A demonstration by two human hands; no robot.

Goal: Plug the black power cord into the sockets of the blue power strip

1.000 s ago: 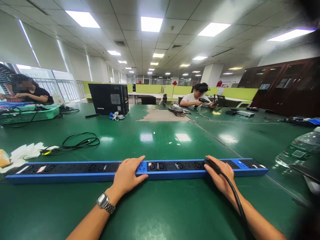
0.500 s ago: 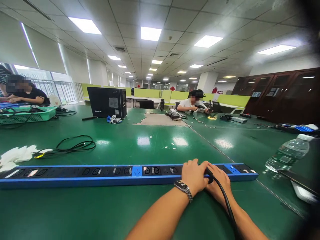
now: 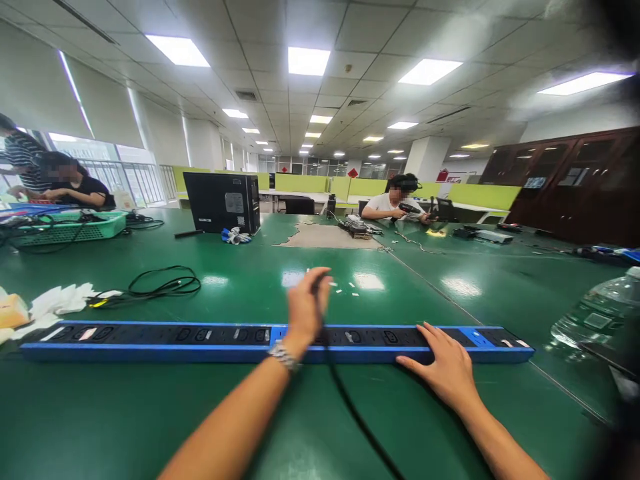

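Note:
A long blue power strip (image 3: 150, 341) with several black sockets lies across the green table (image 3: 250, 413) in front of me. My left hand (image 3: 306, 308), with a wristwatch, is raised just above the strip's middle and grips a black plug. The plug's black cable (image 3: 350, 407) trails back toward me. My right hand (image 3: 447, 365) lies flat with fingers spread on the strip's right part, holding nothing.
A coiled black cable (image 3: 160, 285) and white cloths (image 3: 60, 300) lie at the left. A clear water bottle (image 3: 595, 317) lies at the right edge. A black computer case (image 3: 223, 201) and a green basket (image 3: 70, 228) stand farther back. Other people sit at the far desks.
The black plug passed from my right hand to my left. My left hand lifted it off the strip's right part and moved it left, above the middle. My right hand opened onto the strip.

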